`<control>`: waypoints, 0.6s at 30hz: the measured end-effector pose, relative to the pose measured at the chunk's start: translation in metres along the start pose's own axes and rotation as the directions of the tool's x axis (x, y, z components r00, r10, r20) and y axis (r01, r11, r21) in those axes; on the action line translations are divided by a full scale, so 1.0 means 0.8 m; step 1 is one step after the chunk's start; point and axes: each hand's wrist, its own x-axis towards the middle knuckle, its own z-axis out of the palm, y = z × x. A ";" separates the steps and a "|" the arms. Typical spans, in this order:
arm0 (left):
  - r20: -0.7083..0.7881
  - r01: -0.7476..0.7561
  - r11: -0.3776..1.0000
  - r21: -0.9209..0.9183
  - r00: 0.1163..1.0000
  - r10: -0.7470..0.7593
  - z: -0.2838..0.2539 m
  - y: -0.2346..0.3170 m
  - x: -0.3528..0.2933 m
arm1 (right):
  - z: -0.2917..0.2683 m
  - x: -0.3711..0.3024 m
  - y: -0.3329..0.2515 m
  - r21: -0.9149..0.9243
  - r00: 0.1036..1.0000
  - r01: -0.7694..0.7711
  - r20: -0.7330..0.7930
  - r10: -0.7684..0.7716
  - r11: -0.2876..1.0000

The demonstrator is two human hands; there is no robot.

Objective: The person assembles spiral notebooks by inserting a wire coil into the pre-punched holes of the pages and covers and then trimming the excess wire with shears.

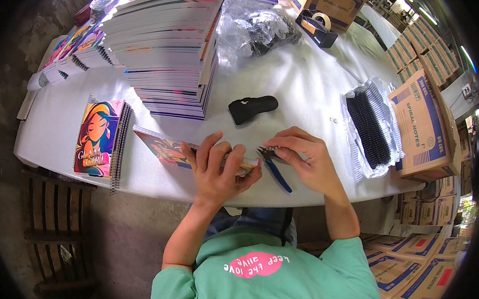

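My left hand (219, 167) is closed around a notebook (166, 148) with a colourful printed cover. It stands tilted on its edge near the front of the table, and my fingers cover much of it. Just right of its end, my right hand (301, 155) has thumb and fingertips pinched together. Something small, possibly a wire coil end, shows at the fingertips but is too small to make out. Blue-handled pliers (277, 177) sit right under these fingers, jaws toward the notebook; whether the hand also grips them is unclear. A black pouch-like object (252, 108) lies beyond my hands.
A spiral notebook (97, 136) lies at left, below a tall stack of unbound books (163, 53). Black coils (368, 126) rest in a plastic wrap beside a carton (422, 126) at right. Clear plastic (234, 38) and a tape dispenser (316, 29) are at the back.
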 end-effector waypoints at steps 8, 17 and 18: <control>0.095 0.028 0.999 -0.030 0.995 -0.025 -0.006 -0.002 0.003 | 0.002 0.013 0.002 0.077 0.979 -0.047 0.200 0.031 0.996; 0.243 0.125 0.988 -0.088 0.965 -0.100 -0.025 0.006 0.025 | -0.005 0.017 -0.022 -0.331 0.957 0.104 0.291 -0.003 0.938; 0.253 0.134 0.987 -0.092 0.962 -0.107 -0.024 0.005 0.028 | -0.003 0.017 -0.028 -0.502 0.950 0.227 0.304 -0.076 0.835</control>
